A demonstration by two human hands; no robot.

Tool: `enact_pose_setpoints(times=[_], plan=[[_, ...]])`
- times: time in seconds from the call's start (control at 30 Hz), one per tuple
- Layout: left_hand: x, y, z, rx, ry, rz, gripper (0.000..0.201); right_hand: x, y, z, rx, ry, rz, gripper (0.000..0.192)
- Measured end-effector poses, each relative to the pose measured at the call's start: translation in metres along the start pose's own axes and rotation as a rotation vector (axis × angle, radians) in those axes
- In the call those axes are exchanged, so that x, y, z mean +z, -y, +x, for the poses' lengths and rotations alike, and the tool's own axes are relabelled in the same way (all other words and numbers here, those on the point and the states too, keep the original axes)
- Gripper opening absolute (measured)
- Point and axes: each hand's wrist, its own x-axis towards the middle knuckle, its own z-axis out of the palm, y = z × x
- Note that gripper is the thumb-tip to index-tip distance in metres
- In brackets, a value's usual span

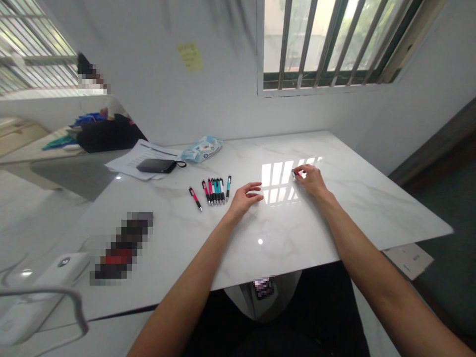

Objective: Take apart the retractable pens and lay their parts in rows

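Observation:
Several pens (214, 191), pink and teal with black tips, lie side by side on the white marble table (282, 233); one pink pen (195, 198) lies a little apart to their left. My left hand (245, 196) rests on the table just right of the row, fingers loosely curled, holding nothing. My right hand (310, 179) is further right, its fingertips pinched on a small red pen (296, 173) at the tabletop, where window light reflects.
At the table's back left lie papers (139, 156), a black case (156, 165) and a wet-wipes pack (203, 149). A white device (40, 282) sits at the near left. A barred window (330, 42) is behind. The table edge runs near my body.

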Motion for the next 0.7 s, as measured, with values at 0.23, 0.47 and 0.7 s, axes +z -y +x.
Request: enact_pose_setpoints(times=[0.23,0.47,0.7], plan=[[-0.001,0.001,0.001,-0.004,-0.006,0.009,0.06,0.01,0.006,-0.002,-0.09,-0.025,-0.142,0.023],[-0.002,0.006,0.004,0.038,-0.026,0.068,0.055,0.014,-0.001,-0.001,-0.059,-0.033,-0.151,0.027],[-0.016,-0.001,0.007,0.246,-0.26,0.506,0.03,0.008,0.003,0.002,-0.131,-0.166,-0.057,0.024]])
